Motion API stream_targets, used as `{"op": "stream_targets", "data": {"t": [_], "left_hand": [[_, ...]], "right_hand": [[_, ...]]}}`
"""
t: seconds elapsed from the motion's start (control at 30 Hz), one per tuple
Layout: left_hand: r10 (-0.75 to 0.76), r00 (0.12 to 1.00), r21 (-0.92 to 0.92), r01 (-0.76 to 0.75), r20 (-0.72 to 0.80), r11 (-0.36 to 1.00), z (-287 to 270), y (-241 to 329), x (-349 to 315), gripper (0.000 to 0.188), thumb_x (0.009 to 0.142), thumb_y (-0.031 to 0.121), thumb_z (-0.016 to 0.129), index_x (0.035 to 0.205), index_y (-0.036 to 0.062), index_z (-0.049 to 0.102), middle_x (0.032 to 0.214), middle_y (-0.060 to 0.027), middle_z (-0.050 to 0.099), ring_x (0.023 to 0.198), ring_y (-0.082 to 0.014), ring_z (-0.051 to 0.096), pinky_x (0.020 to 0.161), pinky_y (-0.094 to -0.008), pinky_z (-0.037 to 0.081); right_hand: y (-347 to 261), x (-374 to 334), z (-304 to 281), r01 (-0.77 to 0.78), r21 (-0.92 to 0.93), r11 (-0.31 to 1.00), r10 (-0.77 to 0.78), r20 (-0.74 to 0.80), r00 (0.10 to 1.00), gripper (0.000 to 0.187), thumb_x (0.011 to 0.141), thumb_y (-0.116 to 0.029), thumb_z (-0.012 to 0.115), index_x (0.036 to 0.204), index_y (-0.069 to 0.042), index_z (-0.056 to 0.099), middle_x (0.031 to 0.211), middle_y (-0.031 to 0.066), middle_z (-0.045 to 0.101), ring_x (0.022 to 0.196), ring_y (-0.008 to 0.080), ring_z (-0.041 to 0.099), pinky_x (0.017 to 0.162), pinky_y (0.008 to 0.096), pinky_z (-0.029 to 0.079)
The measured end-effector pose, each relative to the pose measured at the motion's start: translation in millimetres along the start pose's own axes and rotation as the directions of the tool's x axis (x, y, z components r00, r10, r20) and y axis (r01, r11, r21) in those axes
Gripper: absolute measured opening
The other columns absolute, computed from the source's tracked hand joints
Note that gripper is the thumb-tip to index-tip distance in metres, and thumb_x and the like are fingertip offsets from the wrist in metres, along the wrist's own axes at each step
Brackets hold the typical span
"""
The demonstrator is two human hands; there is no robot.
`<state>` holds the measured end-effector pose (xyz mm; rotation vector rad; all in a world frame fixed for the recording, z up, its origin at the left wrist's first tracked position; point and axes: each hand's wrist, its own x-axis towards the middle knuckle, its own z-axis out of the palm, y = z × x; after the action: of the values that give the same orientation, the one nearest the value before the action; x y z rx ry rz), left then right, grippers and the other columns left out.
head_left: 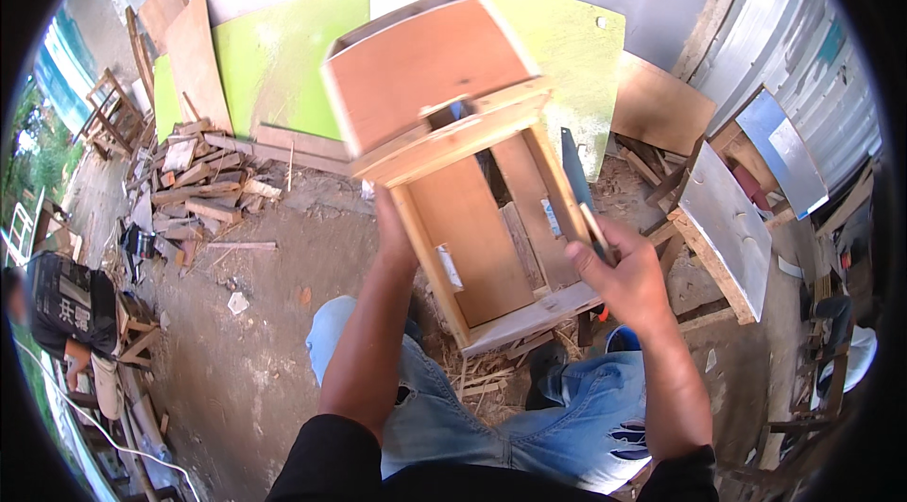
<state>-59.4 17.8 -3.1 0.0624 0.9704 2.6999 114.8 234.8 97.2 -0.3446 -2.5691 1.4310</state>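
Note:
Above my knees is a tilted wooden box frame (453, 228), with pale rails round brown plywood panels and a dark gap between them. A wider reddish-brown panel (425, 58) with pale edges forms its far end. My left hand (392, 223) grips the left side of the frame, its fingers partly hidden behind the wood. My right hand (624, 271) is closed at the near right corner, thumb on the rail. A thin pale stick-like piece (593, 226) shows by its fingers. Just beyond stands a dark blue-grey blade, like a saw's (574, 167); its handle is not clear.
Scrap wood (203, 176) is heaped at the left, before leaning lime-green boards (283, 68). A white-faced board (723, 219) stands at the right. Wood shavings (487, 393) lie between my feet. At the far left another person (71, 304) sits bent over.

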Motion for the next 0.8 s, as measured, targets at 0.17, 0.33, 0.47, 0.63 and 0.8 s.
{"op": "stream_targets", "data": {"t": [0.17, 0.33, 0.47, 0.63, 0.8], "left_hand": [[-0.068, 0.997, 0.035, 0.069, -0.029, 0.997, 21.2, -1.6, -8.4, 0.071, 0.101, 0.062, 0.026, 0.142, 0.0055, 0.044, 0.133, -0.017, 0.056, 0.119, -0.0292, 0.059, 0.099, -0.0431, 0.051], [-0.143, 0.989, -0.011, 0.143, -0.024, 0.99, 26.8, -4.4, -11.1, 0.072, 0.102, 0.06, 0.027, 0.143, 0.0031, 0.042, 0.135, -0.0183, 0.054, 0.12, -0.0294, 0.059, 0.101, -0.0428, 0.05], [-0.156, 0.987, -0.002, 0.156, -0.026, 0.988, 25.4, -18.2, -9.6, 0.073, 0.102, 0.06, 0.03, 0.144, 0.001, 0.04, 0.135, -0.0187, 0.054, 0.119, -0.0289, 0.059, 0.1, -0.0419, 0.05], [-0.217, 0.974, 0.1, 0.209, 0.068, 0.973, 31.3, -30.4, -6.9, 0.078, 0.101, 0.062, 0.03, 0.145, -0.0012, 0.038, 0.141, -0.0179, 0.05, 0.125, -0.0277, 0.054, 0.107, -0.0412, 0.042], [-0.168, 0.961, 0.359, 0.082, 0.218, 0.93, 49.2, -24.9, -8.0, 0.091, 0.096, 0.073, 0.026, 0.146, -0.0018, 0.038, 0.146, -0.019, 0.046, 0.133, -0.0284, 0.046, 0.109, -0.0427, 0.037]], "right_hand": [[8.3, 14.3, 8.2, -0.02, -0.061, 0.998, 0.018, -0.024, 1.0, 0.038, 0.084, -0.013, 0.074, 0.118, 0.0, 0.066, 0.104, 0.0167, 0.071, 0.095, 0.0214, 0.068, 0.084, 0.033, 0.051], [4.4, 21.8, 10.2, -0.043, -0.224, 0.974, 0.027, -0.075, 0.997, 0.039, 0.084, -0.021, 0.072, 0.117, -0.002, 0.066, 0.1, 0.0181, 0.072, 0.093, 0.0276, 0.07, 0.083, 0.0361, 0.052], [12.7, 34.6, 12.1, -0.046, -0.183, 0.982, 0.033, -0.075, 0.997, 0.036, 0.084, -0.022, 0.07, 0.114, -0.002, 0.066, 0.096, 0.0198, 0.071, 0.089, 0.0321, 0.07, 0.08, 0.0386, 0.052], [31.8, 39.8, 9.8, -0.184, -0.186, 0.965, 0.143, -0.212, 0.967, 0.034, 0.085, -0.025, 0.067, 0.106, 0.001, 0.067, 0.086, 0.024, 0.069, 0.082, 0.0366, 0.07, 0.074, 0.0427, 0.053], [37.4, 35.7, -16.8, -0.154, -0.206, 0.966, 0.086, -0.305, 0.949, 0.035, 0.087, -0.028, 0.065, 0.099, 0.005, 0.067, 0.078, 0.0185, 0.067, 0.074, 0.025, 0.064, 0.068, 0.0388, 0.051]]}}
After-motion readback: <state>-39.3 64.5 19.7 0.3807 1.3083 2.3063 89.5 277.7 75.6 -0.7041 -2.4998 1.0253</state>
